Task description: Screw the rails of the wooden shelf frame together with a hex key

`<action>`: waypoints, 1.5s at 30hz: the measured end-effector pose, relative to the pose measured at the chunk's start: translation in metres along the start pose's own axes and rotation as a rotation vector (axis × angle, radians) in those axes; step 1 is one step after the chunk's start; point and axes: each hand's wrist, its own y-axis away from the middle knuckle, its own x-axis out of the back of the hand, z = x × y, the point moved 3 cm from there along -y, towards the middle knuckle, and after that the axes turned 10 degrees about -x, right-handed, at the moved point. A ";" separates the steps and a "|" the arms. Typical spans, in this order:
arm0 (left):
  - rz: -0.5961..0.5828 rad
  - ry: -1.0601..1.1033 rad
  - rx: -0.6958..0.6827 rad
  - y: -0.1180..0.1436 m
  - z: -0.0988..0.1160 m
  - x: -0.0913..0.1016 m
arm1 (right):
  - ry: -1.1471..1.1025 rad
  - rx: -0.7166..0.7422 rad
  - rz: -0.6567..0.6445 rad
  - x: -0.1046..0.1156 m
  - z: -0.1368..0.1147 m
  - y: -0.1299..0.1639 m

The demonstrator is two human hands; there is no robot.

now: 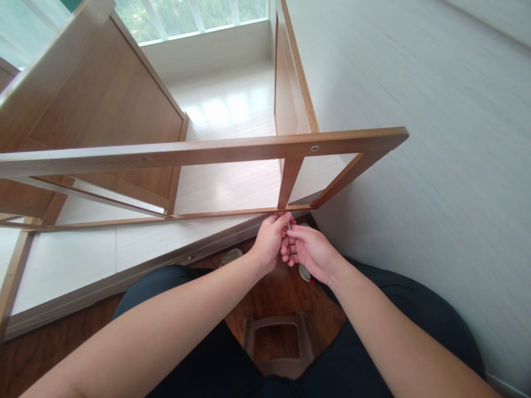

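Pinching a thin metal piece [289, 225] between them, the left hand [270, 240] and right hand [309, 250] meet just below the wooden frame [232, 149], each grip closed tight on it, above a brown stool [277, 345] on the floor.

Two hands [290, 246], one wooden frame [199, 150]

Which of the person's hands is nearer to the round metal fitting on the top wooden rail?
Left. The left hand sits below the fitting, slightly left of it; the right hand lies lower still, touching the left hand.
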 end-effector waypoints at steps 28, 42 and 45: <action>0.008 0.005 0.033 0.000 -0.002 0.004 | -0.103 0.080 0.062 -0.007 0.009 -0.002; 0.007 0.033 -0.029 0.002 -0.003 0.001 | 0.169 0.243 0.269 -0.009 0.010 -0.003; 0.008 0.038 -0.031 0.002 -0.003 0.002 | 0.196 0.256 0.279 -0.008 0.011 -0.004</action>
